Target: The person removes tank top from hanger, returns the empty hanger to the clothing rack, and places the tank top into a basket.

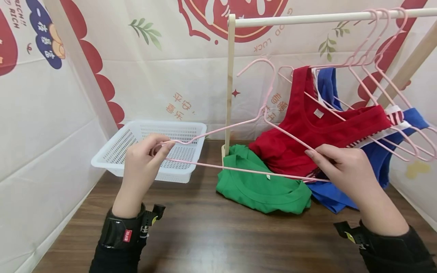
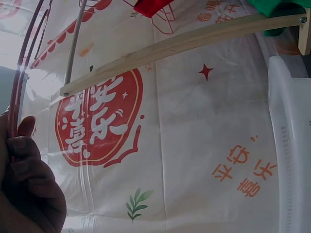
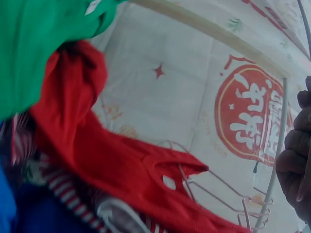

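A pink wire hanger [image 1: 264, 108] is held up in front of me by both hands, hook upward. My left hand [image 1: 145, 153] pinches its left end; in the left wrist view that hand [image 2: 31, 194] curls around the wire. Near the opposite end, my right hand [image 1: 348, 170] grips the hanger between thumb and fingers. Behind the bottom bar, a green shirt [image 1: 263, 189] lies bunched on the table. A red sleeveless top [image 1: 327, 123] hangs from a pink hanger beyond my right hand, also filling much of the right wrist view.
A white perforated basket [image 1: 181, 176] stands behind my left hand. At the right, a rack with a white rail [image 1: 307, 18] and wooden post [image 1: 230, 76] carries several pink hangers with striped and blue clothes [image 1: 379, 159]. Printed cloth [image 1: 136, 83] backs the wooden table [image 1: 205, 227].
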`<state>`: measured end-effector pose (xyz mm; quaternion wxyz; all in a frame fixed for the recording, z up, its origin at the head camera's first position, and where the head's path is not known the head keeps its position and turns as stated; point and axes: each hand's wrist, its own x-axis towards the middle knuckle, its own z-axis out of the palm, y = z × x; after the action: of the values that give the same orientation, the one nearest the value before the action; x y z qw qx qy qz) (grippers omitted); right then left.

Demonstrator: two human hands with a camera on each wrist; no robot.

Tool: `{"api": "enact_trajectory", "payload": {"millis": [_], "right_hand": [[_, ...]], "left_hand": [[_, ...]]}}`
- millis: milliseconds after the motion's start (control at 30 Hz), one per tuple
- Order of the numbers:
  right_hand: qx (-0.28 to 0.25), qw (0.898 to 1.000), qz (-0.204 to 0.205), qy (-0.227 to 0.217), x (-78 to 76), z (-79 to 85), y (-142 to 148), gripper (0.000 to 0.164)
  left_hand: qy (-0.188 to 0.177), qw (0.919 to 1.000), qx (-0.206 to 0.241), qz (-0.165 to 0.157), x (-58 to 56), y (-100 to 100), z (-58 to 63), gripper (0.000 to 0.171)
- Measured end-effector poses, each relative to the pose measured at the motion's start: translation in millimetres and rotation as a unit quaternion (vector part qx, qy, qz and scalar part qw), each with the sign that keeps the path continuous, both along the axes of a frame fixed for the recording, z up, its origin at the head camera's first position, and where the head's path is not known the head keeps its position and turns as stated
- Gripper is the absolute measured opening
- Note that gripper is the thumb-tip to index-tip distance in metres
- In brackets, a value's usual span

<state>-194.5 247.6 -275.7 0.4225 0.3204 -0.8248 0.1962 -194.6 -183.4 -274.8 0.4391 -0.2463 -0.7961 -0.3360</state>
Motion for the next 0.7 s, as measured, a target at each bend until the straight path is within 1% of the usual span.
{"api": "enact_trajectory", "payload": {"millis": [100, 167, 200, 333, 400, 467, 600, 633, 700], "right_hand": [[0.003, 1.0, -0.013, -0.01, 2.5, 1.8, 8.3, 0.059], [0.007, 0.999, -0.027, -0.019, 5.3, 3.1, 14.2, 0.053], [0.012, 0.999, -0.034, -0.02, 6.5, 3.8, 17.2, 0.053], [0.041, 0.998, -0.055, -0.017, 10.7, 8.1, 29.2, 0.055], [0.059, 0.996, -0.066, -0.011, 11.7, 10.7, 35.6, 0.061], [0.073, 0.994, -0.083, -0.018, 13.5, 14.0, 41.7, 0.056], [0.095, 0.986, -0.134, -0.042, 18.5, 21.6, 51.9, 0.036], [0.099, 0.983, -0.146, -0.045, 19.8, 23.5, 54.0, 0.033], [0.101, 0.98, -0.162, -0.046, 22.1, 26.7, 58.6, 0.034]], "left_hand": [[-0.013, 0.9997, -0.01, 0.016, 0.6, -2.3, 0.3, 0.01], [-0.017, 0.9995, -0.012, 0.025, 1.1, -4.2, 0.7, 0.009], [-0.019, 0.9993, -0.013, 0.029, 1.4, -5.3, 0.9, 0.009], [-0.018, 0.9991, -0.018, 0.035, 1.7, -8.8, 1.1, 0.01], [-0.013, 0.9991, -0.022, 0.033, 0.6, -9.6, 0.9, 0.009], [-0.014, 0.999, -0.025, 0.034, 0.2, -9.5, 1.0, 0.009], [-0.016, 0.9987, -0.032, 0.037, 0.3, -8.9, 1.1, 0.008], [-0.015, 0.9985, -0.035, 0.039, 0.4, -8.9, 0.9, 0.008], [-0.014, 0.998, -0.044, 0.042, 0.2, -9.1, -0.1, 0.009]]}}
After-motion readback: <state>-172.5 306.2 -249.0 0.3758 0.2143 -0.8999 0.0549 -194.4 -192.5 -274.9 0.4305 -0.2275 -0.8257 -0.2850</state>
